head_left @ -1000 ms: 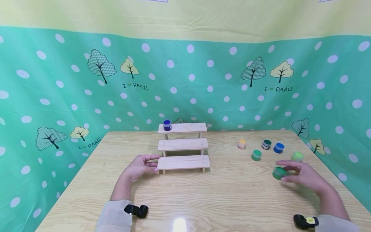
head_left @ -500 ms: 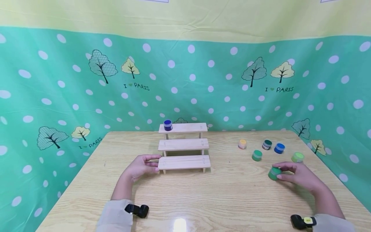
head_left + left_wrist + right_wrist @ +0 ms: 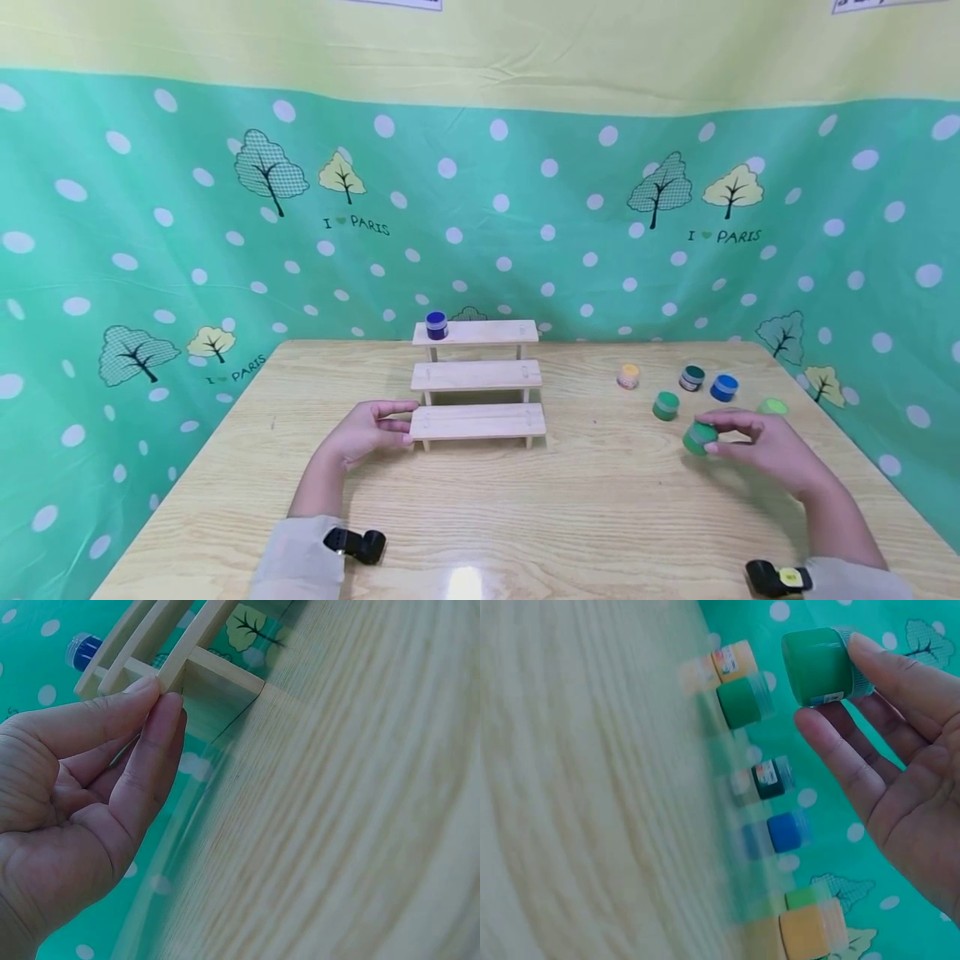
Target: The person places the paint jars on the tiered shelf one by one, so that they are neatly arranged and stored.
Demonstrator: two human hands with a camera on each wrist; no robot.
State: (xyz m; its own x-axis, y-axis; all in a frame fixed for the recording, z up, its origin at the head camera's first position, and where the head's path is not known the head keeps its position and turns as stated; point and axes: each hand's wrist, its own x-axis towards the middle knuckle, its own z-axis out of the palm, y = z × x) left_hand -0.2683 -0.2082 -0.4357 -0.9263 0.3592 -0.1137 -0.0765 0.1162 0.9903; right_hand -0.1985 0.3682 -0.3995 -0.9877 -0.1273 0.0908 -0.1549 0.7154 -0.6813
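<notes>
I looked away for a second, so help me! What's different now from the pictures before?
The right hand moved the green jar it grips leftward, toward the wooden stand, and lifted it off the table. Nothing was let go. The left hand still pinches the stand's lowest step, the dark blue jar is still on the top step, and the other jars haven't moved.

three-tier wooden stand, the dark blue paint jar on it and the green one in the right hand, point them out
Three-tier wooden stand (image 3: 476,376), head view, top of the middle shelf
Dark blue paint jar (image 3: 437,327), head view, its front
Held green paint jar (image 3: 821,667), right wrist view, its green side
</notes>
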